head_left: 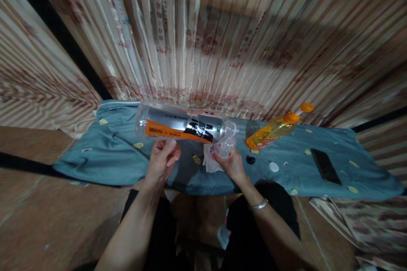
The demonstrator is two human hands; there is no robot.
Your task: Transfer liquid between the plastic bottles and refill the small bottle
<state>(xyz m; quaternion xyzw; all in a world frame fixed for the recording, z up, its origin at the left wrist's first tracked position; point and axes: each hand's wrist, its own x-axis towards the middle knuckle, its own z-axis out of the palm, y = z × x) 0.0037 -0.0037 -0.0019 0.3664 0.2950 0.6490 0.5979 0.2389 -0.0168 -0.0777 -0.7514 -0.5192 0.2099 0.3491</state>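
A large clear plastic bottle (184,125) with a silver and orange label lies sideways above the cloth-covered surface, its neck end to the right. My right hand (233,165) grips it near the shoulder, with the thumb toward the left. Just under the bottle's lower edge, my left hand (162,159) is closed, fingers curled and thumb on top. The tips come up to the label's orange edge, and whether they pinch anything is hard to make out. A crumpled white tissue (210,163) with printed marks shows below the bottle, beside my right thumb.
On the teal cloth (117,152) to the right stands a yellow pump bottle (270,131) with an orange top. Near it are a black cap (250,159), a white disc (273,167) and a phone (326,166). A striped curtain (222,42) hangs behind.
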